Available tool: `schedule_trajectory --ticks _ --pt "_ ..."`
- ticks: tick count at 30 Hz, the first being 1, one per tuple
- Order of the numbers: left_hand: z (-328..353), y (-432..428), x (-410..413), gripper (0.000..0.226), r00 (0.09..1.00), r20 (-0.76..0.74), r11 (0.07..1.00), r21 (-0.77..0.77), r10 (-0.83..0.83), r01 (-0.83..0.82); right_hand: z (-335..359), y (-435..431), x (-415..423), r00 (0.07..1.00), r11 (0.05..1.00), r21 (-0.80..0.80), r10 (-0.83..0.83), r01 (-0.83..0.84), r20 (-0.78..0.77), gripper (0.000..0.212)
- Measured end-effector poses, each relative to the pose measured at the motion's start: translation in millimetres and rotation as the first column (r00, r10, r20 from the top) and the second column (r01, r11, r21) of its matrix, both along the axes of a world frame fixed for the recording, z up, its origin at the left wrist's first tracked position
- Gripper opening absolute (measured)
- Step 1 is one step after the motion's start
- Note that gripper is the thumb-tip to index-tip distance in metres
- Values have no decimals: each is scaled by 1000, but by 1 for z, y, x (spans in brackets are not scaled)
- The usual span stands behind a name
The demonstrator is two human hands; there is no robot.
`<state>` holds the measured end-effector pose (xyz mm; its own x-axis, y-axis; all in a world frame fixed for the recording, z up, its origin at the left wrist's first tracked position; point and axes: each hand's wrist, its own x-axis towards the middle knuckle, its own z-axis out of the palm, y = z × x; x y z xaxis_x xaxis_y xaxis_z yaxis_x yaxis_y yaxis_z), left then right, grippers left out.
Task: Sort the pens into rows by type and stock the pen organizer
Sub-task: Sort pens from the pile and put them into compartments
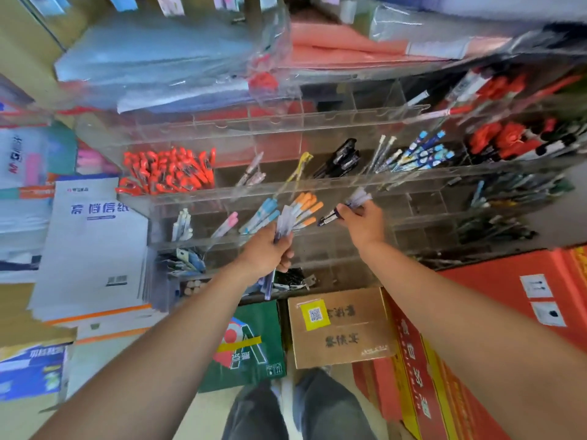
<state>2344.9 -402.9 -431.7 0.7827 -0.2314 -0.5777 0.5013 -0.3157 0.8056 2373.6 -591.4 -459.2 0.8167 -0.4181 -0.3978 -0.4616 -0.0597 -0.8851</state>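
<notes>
A clear acrylic tiered pen organizer (222, 189) stands against shelving, its rows split into small compartments. The left hand (268, 250) is curled round a bundle of clear-barrelled pens with dark purple ends (283, 221), held upright in front of the middle tiers. The bundle's lower ends stick out below the fist. The right hand (365, 223), just to the right and apart from the left, pinches a clear pen with a dark purple grip (344, 209) between thumb and fingers — its dark tip points left toward the other hand, its pale end up and right against the organizer's front wall. Whether this hand holds one pen or more is too blurred to tell.

In the tier above the hands, a thick bunch of red-capped pens (168, 171) fills the left compartment. Further right stand black pens (343, 158) and blue-and-white patterned pens (425, 154). Just behind the left hand's bundle lean orange-capped pens (306, 206), with blue-capped pens (265, 212) in the compartment to their left.

Left of the organizer lies a stack of white paper pads with blue print (92, 249). Below the organizer sit a green printed box (251, 344), a brown cardboard box with a yellow QR sticker (340, 331) and — on the right — a red cardboard carton (476, 312).
</notes>
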Motion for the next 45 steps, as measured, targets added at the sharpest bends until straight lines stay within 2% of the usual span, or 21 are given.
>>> schedule_trajectory --ticks 4,8,9,11,13,16,17,19,21,23,25,32,37,39,42,45 --pt "-3 -1 -4 9 1000 -4 1000 -5 2 -2 -11 -2 1 994 995 -33 97 -98 -49 22" --pt "-4 -5 -8 6 998 -42 999 -17 -39 38 -13 -6 -1 992 985 -118 123 -127 -38 13" --pt "-4 -7 -8 8 998 -41 999 -8 -52 52 -13 -7 -2 992 985 -120 123 -125 -25 11" --pt "-2 -11 -9 12 996 -37 996 18 -82 83 -12 -10 -4 994 989 -100 109 -109 -5 29" --pt "0 -14 -9 12 994 -32 994 31 -100 101 -9 -13 -7 996 981 -171 91 -88 6 44" --pt "5 -20 -8 10 990 -10 988 54 -141 142 2 -15 -16 996 971 -240 35 -13 86 38" --pt "6 -22 -7 11 986 -3 984 72 -164 164 9 -15 -19 995 983 -180 46 -29 93 34" --pt "9 -27 -6 13 976 11 972 99 -216 214 20 -11 -28 984 985 37 163 -166 76 28" --pt "15 -33 -5 12 958 24 954 102 -287 283 29 -9 -36 942 915 226 335 -333 30 26" --pt "21 -39 -5 16 930 28 928 89 -366 363 34 -7 -41 888 840 317 459 -439 15 26" --pt "25 -44 -5 19 907 2 904 89 -420 418 35 -8 -41 871 812 355 490 -463 16 15" --pt "36 -49 -2 21 873 -81 876 -8 -481 482 42 -18 -40 883 801 421 470 -427 1 23" --pt "43 -59 -3 15 893 -63 895 -30 -446 445 42 -26 -35 899 827 388 439 -407 8 9" --pt "42 -59 -2 11 912 -39 912 28 -408 410 46 -29 -32 907 845 360 420 -396 12 9" --pt "36 -53 5 33 914 22 890 239 -404 388 55 -37 -23 966 919 298 253 -258 56 11" --pt "36 -46 8 54 920 20 881 299 -391 367 64 -48 -13 990 965 235 90 -113 104 10"
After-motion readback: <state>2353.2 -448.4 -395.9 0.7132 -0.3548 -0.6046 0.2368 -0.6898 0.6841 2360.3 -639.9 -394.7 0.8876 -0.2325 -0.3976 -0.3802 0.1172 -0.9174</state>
